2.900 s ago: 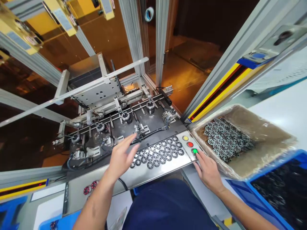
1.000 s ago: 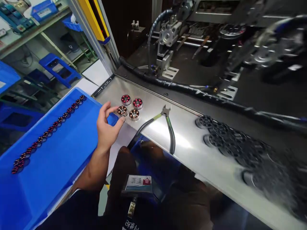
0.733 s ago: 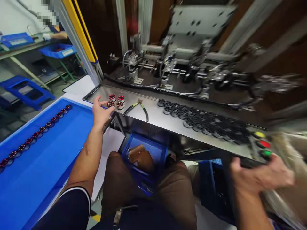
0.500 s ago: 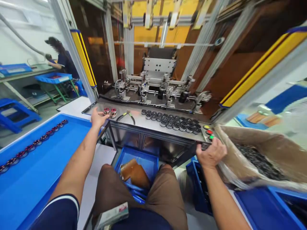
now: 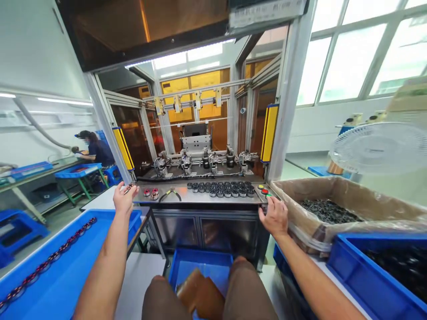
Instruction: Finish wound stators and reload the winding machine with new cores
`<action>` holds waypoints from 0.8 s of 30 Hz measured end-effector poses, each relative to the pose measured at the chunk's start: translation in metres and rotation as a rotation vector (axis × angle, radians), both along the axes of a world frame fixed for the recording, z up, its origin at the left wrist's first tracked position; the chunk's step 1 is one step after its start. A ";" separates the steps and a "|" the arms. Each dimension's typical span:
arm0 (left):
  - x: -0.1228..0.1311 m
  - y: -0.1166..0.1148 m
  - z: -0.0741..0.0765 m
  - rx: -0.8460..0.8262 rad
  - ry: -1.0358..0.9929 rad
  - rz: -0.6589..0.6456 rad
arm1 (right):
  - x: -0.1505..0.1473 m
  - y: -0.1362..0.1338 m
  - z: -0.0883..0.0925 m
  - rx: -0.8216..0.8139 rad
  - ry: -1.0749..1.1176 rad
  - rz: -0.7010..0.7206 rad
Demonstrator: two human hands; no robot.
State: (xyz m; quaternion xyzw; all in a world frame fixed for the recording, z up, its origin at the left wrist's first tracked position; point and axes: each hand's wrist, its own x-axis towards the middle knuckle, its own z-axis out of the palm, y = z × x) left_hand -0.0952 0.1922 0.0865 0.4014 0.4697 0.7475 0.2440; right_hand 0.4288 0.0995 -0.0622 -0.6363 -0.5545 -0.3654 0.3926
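My left hand is closed, pinching a small wire-wound motor stator at the left end of the metal bench. To its right lie wound stators with red tops and a pair of pliers with yellow-green and black handles. My right hand rests at the right end of the bench, its fingertips at the green button and its thumb apart from them. Next to that button are a red button and a yellow one. Rows of black ring-shaped cores lie between the pliers and the buttons.
Clamping fixtures stand inside the machine frame behind the bench. A blue tray at left holds a line of wound stators. On the right are a lined carton of dark parts and a blue bin. A co-worker is far left.
My left hand has lifted a wound stator from the small group and moved left with it. My right hand stays by the green button. The head view has tilted up and shifted right.
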 end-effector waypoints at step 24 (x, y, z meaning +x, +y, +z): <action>0.092 -0.202 -0.080 0.336 0.405 -0.556 | -0.180 -0.075 -0.023 -0.228 0.163 0.753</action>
